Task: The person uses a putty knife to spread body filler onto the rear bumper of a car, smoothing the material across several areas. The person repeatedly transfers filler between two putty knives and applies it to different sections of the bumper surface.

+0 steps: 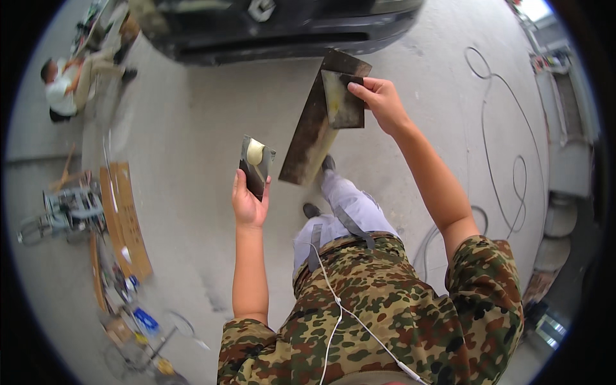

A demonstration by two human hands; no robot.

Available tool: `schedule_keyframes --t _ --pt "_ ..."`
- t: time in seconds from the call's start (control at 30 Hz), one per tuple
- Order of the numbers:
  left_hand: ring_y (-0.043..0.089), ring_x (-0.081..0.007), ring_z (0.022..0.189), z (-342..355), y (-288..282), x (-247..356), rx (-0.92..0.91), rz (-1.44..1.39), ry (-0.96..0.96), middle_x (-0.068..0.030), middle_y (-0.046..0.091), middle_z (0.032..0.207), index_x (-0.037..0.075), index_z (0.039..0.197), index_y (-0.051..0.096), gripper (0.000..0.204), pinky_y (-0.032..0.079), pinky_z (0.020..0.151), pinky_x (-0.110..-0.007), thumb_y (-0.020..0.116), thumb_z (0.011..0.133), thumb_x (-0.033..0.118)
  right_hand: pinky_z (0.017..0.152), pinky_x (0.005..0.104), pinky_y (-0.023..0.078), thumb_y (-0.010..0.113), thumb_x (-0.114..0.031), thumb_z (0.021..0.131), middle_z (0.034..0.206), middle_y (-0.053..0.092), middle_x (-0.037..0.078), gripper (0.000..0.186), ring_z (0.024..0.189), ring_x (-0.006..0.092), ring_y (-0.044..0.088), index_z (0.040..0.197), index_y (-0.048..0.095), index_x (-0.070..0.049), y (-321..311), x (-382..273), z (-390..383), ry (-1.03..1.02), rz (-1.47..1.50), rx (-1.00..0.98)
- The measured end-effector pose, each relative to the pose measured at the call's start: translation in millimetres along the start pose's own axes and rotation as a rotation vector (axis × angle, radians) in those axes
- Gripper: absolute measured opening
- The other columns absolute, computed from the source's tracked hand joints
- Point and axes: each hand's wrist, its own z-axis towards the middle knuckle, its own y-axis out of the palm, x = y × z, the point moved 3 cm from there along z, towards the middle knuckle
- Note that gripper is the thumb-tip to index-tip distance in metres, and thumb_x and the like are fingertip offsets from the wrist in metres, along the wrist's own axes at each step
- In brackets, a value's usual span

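My left hand [249,204] grips a small dark putty spreader [256,170] by its lower end. A smooth cream dollop of putty [255,152] sits on its upper part. In my right hand [383,102], pinched between thumb and fingers, is a wider, squarish dark spreader [346,106] with pale yellowish smears. Behind it slants a long dark rectangular board [301,144], stained pale along its lower right side. I cannot tell whether the board rests on something or is held as well. The two spreaders are apart.
A dark car's front bumper [276,48] is ahead. A seated person [67,86] is at far left. Flattened cardboard [125,218], a wheeled metal frame [74,208] and a blue item [146,319] lie leftward. A thin hose [487,135] loops across the floor at right.
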Motion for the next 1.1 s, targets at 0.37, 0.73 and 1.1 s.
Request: schedule_keyframes --t 0.37,0.73,1.1 --pt "0.067 -0.0185 0.112 -127 207 -194 -0.492 0.096 -0.227 -0.0041 0.068 0.125 0.012 0.126 0.060 0.026 0.057 0.093 -0.037 0.050 0.108 0.028 0.077 0.0290 0.057 0.066 -0.022 0.099 0.099 0.073 0.005 0.029 0.085 0.0100 0.068 0.112 0.071 0.003 -266 -45 -348 0.057 0.192 0.399" --pt "0.067 -0.0202 0.109 -114 441 -414 -0.659 0.299 -0.316 -0.0088 0.069 0.119 0.004 0.126 0.055 0.025 0.055 0.099 -0.038 0.057 0.105 0.017 0.074 0.0287 0.059 0.065 -0.020 0.100 0.100 0.073 0.005 0.026 0.086 0.0104 0.068 0.115 0.070 0.001 -562 -42 -409 -0.012 0.441 0.686" --pt "0.068 -0.0227 0.111 -186 720 -830 -0.898 0.599 -0.561 -0.0071 0.067 0.124 0.007 0.133 0.050 0.030 0.054 0.097 -0.040 0.050 0.108 0.025 0.070 0.0291 0.060 0.067 -0.020 0.098 0.096 0.074 0.006 0.025 0.081 0.0098 0.069 0.110 0.071 0.002 -970 58 -541 -0.092 0.573 0.762"
